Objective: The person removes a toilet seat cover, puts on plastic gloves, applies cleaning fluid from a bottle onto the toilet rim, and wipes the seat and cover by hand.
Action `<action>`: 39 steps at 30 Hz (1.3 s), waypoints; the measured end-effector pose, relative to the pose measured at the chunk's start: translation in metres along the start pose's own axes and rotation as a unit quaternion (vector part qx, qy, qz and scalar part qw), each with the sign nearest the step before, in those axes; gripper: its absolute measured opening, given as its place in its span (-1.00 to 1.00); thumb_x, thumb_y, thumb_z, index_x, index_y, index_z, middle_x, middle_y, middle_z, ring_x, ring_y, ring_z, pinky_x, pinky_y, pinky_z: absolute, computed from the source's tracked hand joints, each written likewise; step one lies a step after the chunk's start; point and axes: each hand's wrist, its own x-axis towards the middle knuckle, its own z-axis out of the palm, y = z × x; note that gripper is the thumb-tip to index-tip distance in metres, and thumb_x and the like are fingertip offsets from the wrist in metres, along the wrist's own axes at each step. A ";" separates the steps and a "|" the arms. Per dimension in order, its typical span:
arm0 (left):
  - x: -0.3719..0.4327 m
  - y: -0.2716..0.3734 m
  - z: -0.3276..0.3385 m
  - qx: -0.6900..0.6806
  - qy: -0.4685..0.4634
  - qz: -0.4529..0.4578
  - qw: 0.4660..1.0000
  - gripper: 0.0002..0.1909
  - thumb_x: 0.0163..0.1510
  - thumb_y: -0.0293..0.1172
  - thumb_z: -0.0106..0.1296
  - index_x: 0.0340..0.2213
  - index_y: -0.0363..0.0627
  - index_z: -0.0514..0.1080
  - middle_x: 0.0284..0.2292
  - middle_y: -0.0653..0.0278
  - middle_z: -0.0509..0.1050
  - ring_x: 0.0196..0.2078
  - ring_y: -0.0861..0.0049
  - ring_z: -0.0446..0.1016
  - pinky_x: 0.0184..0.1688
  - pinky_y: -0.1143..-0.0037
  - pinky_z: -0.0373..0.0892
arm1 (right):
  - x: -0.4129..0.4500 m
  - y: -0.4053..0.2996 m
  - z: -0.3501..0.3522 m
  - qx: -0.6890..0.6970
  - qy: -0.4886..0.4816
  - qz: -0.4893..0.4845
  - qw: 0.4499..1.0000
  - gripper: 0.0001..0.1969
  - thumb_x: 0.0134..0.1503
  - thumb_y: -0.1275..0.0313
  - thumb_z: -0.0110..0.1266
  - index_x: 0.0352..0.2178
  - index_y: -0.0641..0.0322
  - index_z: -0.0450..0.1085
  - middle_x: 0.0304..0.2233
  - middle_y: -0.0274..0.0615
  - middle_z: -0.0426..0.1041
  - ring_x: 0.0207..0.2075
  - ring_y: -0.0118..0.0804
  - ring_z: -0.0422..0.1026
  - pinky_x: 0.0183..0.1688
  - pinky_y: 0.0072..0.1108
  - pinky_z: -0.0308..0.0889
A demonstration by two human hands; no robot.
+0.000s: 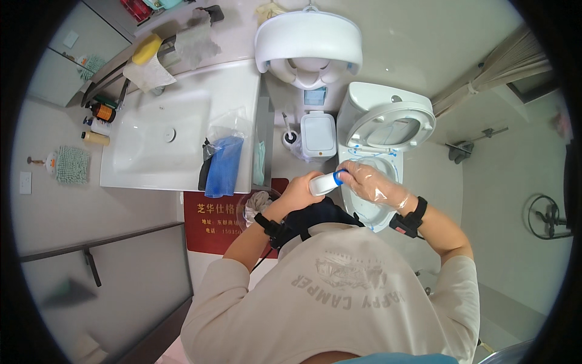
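My left hand point(301, 191), bare, grips the body of a white plastic bottle point(323, 184). My right hand point(370, 182), in a clear disposable glove, has its fingers closed on the bottle's blue cap point(338, 177). Both hands are in front of my torso, with the right one above the toilet bowl point(373, 218). Blue liquid streaks the bowl, its rim and the raised toilet seat point(429, 119). Whether the cap is loose from the bottle cannot be told.
A lidded white bin point(318, 135) and a toilet brush point(288, 127) stand left of the toilet. Farther left is a washbasin point(136, 145) with blue and black cloths point(224, 166) on its edge. A red mat point(204, 239) and a clear container of cloth point(259, 204) lie on the floor.
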 end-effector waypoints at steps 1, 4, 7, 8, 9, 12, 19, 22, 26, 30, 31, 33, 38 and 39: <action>0.001 0.001 0.002 0.000 0.001 0.001 1.000 -0.49 -0.25 -0.44 0.22 -0.18 -0.20 0.35 -0.38 0.11 0.50 -0.34 0.36 0.50 -0.24 0.45 0.38 | 0.002 0.006 0.004 -0.001 0.000 -0.001 1.000 -0.78 0.15 0.34 -0.12 -0.28 0.31 0.27 -0.44 0.12 0.37 -0.37 0.14 0.35 -0.31 -0.27 0.25; 0.001 0.001 0.009 0.082 0.028 -0.012 0.996 -0.48 -0.25 -0.40 0.22 -0.17 -0.15 0.35 -0.32 0.03 0.49 -0.25 0.19 0.49 -0.22 0.40 0.39 | 0.008 0.014 0.011 -0.025 0.032 0.063 0.997 -0.72 0.16 0.29 -0.14 -0.31 0.38 0.27 -0.50 0.14 0.36 -0.40 0.17 0.35 -0.32 -0.27 0.26; 0.006 -0.006 0.009 0.081 0.038 -0.006 0.996 -0.48 -0.25 -0.39 0.22 -0.17 -0.15 0.35 -0.33 0.04 0.49 -0.25 0.20 0.49 -0.23 0.39 0.39 | 0.006 0.009 0.011 0.038 0.055 0.038 0.997 -0.76 0.11 0.36 -0.05 -0.28 0.34 0.27 -0.47 0.11 0.36 -0.37 0.11 0.36 -0.28 -0.31 0.26; 0.006 -0.008 0.008 0.080 0.038 -0.008 0.996 -0.48 -0.25 -0.39 0.22 -0.17 -0.15 0.35 -0.33 0.04 0.49 -0.25 0.20 0.49 -0.23 0.39 0.39 | 0.005 0.005 0.009 0.039 0.054 0.039 0.997 -0.76 0.11 0.36 -0.05 -0.28 0.34 0.27 -0.47 0.11 0.36 -0.37 0.11 0.36 -0.28 -0.31 0.26; 0.008 -0.007 0.007 0.066 0.025 -0.019 0.997 -0.48 -0.25 -0.39 0.22 -0.17 -0.16 0.35 -0.33 0.04 0.49 -0.25 0.20 0.49 -0.22 0.39 0.39 | 0.002 0.001 0.004 0.037 0.023 0.005 0.999 -0.76 0.08 0.38 -0.01 -0.26 0.32 0.26 -0.45 0.09 0.36 -0.36 0.09 0.36 -0.27 -0.32 0.26; 0.010 -0.011 0.007 0.043 0.001 -0.021 0.999 -0.48 -0.25 -0.39 0.22 -0.17 -0.17 0.35 -0.32 0.04 0.49 -0.25 0.20 0.49 -0.21 0.40 0.39 | 0.000 0.012 0.007 0.017 -0.009 -0.036 0.999 -0.72 0.06 0.41 0.03 -0.19 0.26 0.24 -0.39 0.04 0.36 -0.32 0.03 0.37 -0.25 -0.35 0.27; 0.012 -0.022 0.019 0.022 -0.008 -0.026 0.999 -0.48 -0.24 -0.41 0.20 -0.16 -0.18 0.34 -0.30 0.04 0.49 -0.23 0.23 0.49 -0.19 0.41 0.38 | -0.002 0.027 0.028 0.072 -0.001 0.058 0.996 -0.77 0.13 0.35 -0.04 -0.26 0.30 0.26 -0.42 0.05 0.38 -0.35 0.03 0.38 -0.28 -0.40 0.27; 0.015 -0.024 0.025 0.061 0.013 -0.039 0.997 -0.49 -0.23 -0.42 0.16 -0.15 -0.13 0.34 -0.29 0.06 0.48 -0.22 0.21 0.47 -0.18 0.40 0.38 | -0.006 0.033 0.035 0.086 0.071 0.109 0.988 -0.72 0.15 0.27 -0.06 -0.40 0.35 0.25 -0.56 0.07 0.35 -0.51 -0.03 0.35 -0.41 -0.39 0.25; 0.022 -0.027 0.026 0.119 0.023 -0.050 0.991 -0.49 -0.23 -0.41 0.14 -0.14 -0.07 0.34 -0.29 0.09 0.47 -0.22 0.20 0.46 -0.20 0.38 0.37 | -0.006 0.046 0.043 0.129 0.069 0.156 0.977 -0.71 0.15 0.26 -0.05 -0.41 0.36 0.26 -0.56 0.02 0.34 -0.53 -0.14 0.33 -0.42 -0.43 0.25; 0.030 -0.035 0.021 0.096 -0.016 -0.029 0.995 -0.50 -0.24 -0.40 0.16 -0.16 -0.08 0.35 -0.29 0.10 0.48 -0.23 0.22 0.47 -0.20 0.40 0.37 | -0.002 0.040 0.027 0.148 0.055 0.141 0.977 -0.72 0.14 0.25 -0.04 -0.40 0.33 0.28 -0.57 -0.03 0.34 -0.54 -0.20 0.31 -0.42 -0.46 0.25; 0.033 -0.034 0.018 0.092 -0.022 -0.030 0.995 -0.50 -0.24 -0.40 0.16 -0.16 -0.08 0.35 -0.29 0.10 0.48 -0.23 0.22 0.47 -0.20 0.40 0.37 | -0.001 0.038 0.021 0.123 0.040 0.104 0.986 -0.72 0.13 0.26 -0.03 -0.39 0.32 0.28 -0.57 -0.03 0.34 -0.54 -0.18 0.32 -0.42 -0.46 0.25; 0.039 -0.030 0.014 0.040 -0.070 -0.006 0.997 -0.49 -0.25 -0.40 0.19 -0.16 -0.09 0.36 -0.29 0.12 0.48 -0.23 0.25 0.48 -0.19 0.42 0.37 | 0.003 0.039 0.020 0.088 0.072 0.080 0.990 -0.71 0.07 0.23 0.02 -0.45 0.29 0.31 -0.57 -0.04 0.36 -0.53 -0.13 0.35 -0.43 -0.43 0.27; 0.048 -0.025 0.022 -0.011 -0.108 0.009 0.994 -0.48 -0.24 -0.42 0.20 -0.15 -0.14 0.34 -0.27 0.10 0.48 -0.24 0.29 0.48 -0.18 0.43 0.37 | 0.015 0.059 0.022 -0.148 0.160 -0.053 0.975 -0.67 -0.03 0.19 0.00 -0.71 0.19 0.30 -0.70 -0.12 0.33 -0.60 -0.03 0.35 -0.52 -0.33 0.26; 0.048 -0.025 0.023 -0.008 -0.088 -0.003 0.996 -0.48 -0.24 -0.42 0.19 -0.15 -0.14 0.34 -0.27 0.10 0.48 -0.23 0.29 0.48 -0.18 0.43 0.37 | 0.018 0.064 0.026 -0.129 0.192 -0.052 0.971 -0.68 -0.03 0.22 -0.02 -0.74 0.18 0.30 -0.73 -0.12 0.31 -0.62 -0.03 0.34 -0.53 -0.33 0.26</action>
